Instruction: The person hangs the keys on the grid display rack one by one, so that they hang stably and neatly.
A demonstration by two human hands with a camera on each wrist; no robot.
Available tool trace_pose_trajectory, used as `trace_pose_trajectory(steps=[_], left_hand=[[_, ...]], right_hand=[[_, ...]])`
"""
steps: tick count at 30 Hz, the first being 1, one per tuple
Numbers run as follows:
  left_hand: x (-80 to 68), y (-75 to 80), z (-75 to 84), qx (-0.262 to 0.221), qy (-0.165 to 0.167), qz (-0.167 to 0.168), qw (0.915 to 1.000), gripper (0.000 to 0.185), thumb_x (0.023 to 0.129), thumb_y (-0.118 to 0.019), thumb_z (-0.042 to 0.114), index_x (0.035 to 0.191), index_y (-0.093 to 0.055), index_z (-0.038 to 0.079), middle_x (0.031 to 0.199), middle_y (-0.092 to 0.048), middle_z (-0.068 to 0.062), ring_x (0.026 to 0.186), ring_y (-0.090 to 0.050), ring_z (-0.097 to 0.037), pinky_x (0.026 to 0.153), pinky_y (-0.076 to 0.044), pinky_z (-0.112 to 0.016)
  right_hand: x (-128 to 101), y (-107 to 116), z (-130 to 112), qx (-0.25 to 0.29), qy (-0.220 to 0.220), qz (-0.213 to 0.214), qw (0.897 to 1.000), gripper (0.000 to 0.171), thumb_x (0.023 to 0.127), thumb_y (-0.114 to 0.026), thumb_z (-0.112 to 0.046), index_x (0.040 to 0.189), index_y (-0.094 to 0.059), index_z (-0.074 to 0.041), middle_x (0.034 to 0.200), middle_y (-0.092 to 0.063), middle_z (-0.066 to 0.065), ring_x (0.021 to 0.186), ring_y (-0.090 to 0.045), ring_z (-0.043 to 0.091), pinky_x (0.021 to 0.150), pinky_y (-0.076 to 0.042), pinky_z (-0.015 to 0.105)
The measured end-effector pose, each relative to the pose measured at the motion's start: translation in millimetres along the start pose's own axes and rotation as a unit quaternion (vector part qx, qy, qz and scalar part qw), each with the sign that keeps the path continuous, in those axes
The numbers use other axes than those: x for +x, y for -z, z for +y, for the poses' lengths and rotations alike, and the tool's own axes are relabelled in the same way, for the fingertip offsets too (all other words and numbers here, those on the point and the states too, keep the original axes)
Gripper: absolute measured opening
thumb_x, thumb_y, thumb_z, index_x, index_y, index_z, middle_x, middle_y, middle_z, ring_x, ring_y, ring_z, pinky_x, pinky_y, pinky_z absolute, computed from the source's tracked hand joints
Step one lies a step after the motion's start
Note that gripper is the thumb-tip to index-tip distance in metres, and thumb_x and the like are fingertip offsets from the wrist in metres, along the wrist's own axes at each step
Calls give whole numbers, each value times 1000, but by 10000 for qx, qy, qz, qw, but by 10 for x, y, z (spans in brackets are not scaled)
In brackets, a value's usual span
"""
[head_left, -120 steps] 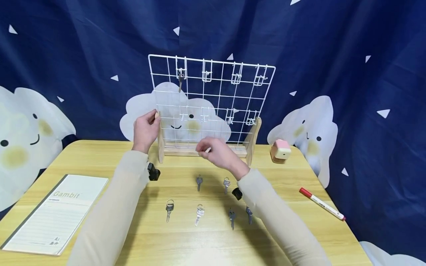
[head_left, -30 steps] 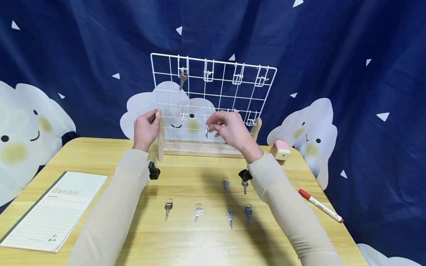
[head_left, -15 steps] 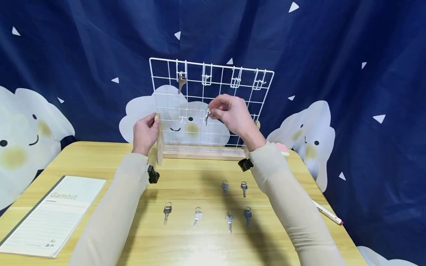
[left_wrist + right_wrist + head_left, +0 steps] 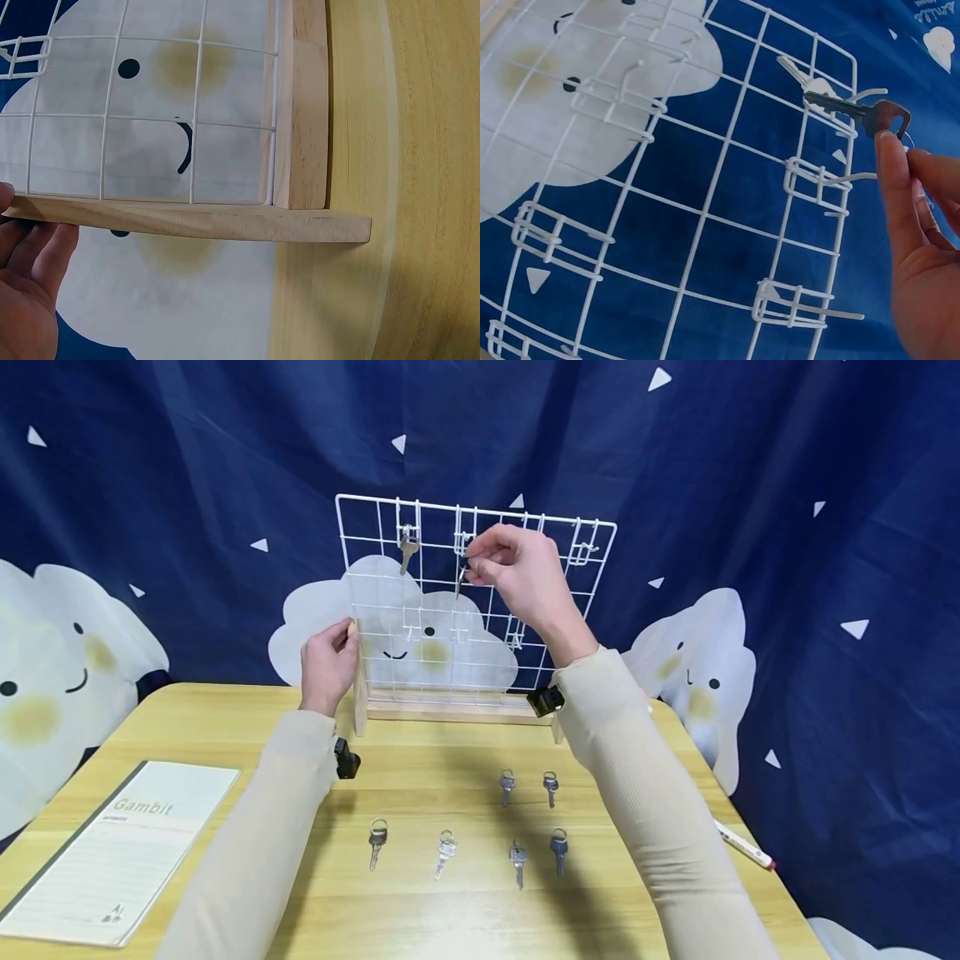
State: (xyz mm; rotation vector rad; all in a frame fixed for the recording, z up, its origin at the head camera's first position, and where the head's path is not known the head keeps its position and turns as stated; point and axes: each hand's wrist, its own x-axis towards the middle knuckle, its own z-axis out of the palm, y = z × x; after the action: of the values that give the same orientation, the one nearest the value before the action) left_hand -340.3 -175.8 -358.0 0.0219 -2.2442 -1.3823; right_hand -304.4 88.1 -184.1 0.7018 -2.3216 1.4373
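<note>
My left hand [image 4: 327, 668] holds the wooden side post [image 4: 361, 697] of a white wire grid rack; in the left wrist view, fingers and thumb lie on either side of that post [image 4: 225, 223]. My right hand [image 4: 521, 572] pinches a key [image 4: 460, 582] by its ring end, blade hanging down, beside the second upper hook [image 4: 461, 540]. In the right wrist view this dark key [image 4: 881, 116] is apart from the hook [image 4: 817, 184]; the fingers partly cover its ring. Another key [image 4: 408, 556] hangs on the first upper hook.
Several ringed keys lie on the table, among them a dark-headed key [image 4: 377, 839] and a silver key [image 4: 446, 853]. A notebook [image 4: 127, 852] lies at left. A marker [image 4: 742, 845] at right is partly hidden by my sleeve. More hooks [image 4: 582, 552] line the grid.
My right hand has brought the key from low in front of the rack up to the upper hook row. The left hand has kept its hold on the post.
</note>
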Motion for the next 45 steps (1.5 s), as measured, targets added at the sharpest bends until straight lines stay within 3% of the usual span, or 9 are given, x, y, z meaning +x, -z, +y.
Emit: trace_pose_trajectory(steps=[8, 19, 23, 34, 37, 45], left_hand=[[3, -19, 6, -85, -68, 102, 9999, 38, 100, -56, 13, 136, -57, 0, 130, -60, -18, 119, -58, -25, 98, -48, -32], [-29, -13, -15, -133, 39, 186, 9997, 38, 100, -57, 15, 136, -58, 2, 129, -61, -16, 118, -59, -23, 97, -49, -30], [-42, -9, -25, -103, 38, 228, 9997, 38, 100, -58, 15, 135, -59, 3, 127, -62, -15, 117, -60, -22, 96, -50, -31], [-25, -48, -5, -139, -6, 200, 9997, 38, 99, -58, 15, 135, -59, 3, 127, -62, -15, 117, -60, -22, 96, -50, -31], [-31, -54, -1, -135, 24, 129, 9998, 38, 100, -56, 16, 136, -58, 3, 128, -61, -15, 118, -59, -21, 97, -49, -31], [-39, -13, -22, -13, 180, 83, 9998, 39, 101, -55, 19, 138, -57, 6, 130, -61, -14, 119, -58, -22, 98, -48, -33]], right_hand=[[133, 13, -5, 245, 125, 300, 9992, 11, 91, -62, 10, 98, -68, 7, 88, -69, 14, 75, -69, 19, 74, -58, 25], [247, -35, 29, 777, -330, 518, 9951, 8, 90, -62, 11, 97, -66, 8, 87, -64, 14, 78, -70, 23, 74, -59, 26], [278, -70, 73, 732, -460, 529, 9948, 9, 90, -62, 10, 98, -66, 8, 86, -63, 12, 78, -70, 22, 74, -59, 25], [156, -81, 179, 845, -334, 690, 9935, 7, 92, -60, 8, 98, -64, 8, 89, -66, 18, 78, -71, 23, 73, -59, 26], [51, -75, 229, 677, -240, 571, 9958, 6, 93, -61, 5, 97, -65, 5, 92, -67, 19, 78, -70, 23, 71, -59, 27], [-299, -62, 511, 381, -20, -333, 9987, 11, 96, -65, -10, 102, -68, -2, 89, -69, 14, 78, -65, 25, 72, -57, 38]])
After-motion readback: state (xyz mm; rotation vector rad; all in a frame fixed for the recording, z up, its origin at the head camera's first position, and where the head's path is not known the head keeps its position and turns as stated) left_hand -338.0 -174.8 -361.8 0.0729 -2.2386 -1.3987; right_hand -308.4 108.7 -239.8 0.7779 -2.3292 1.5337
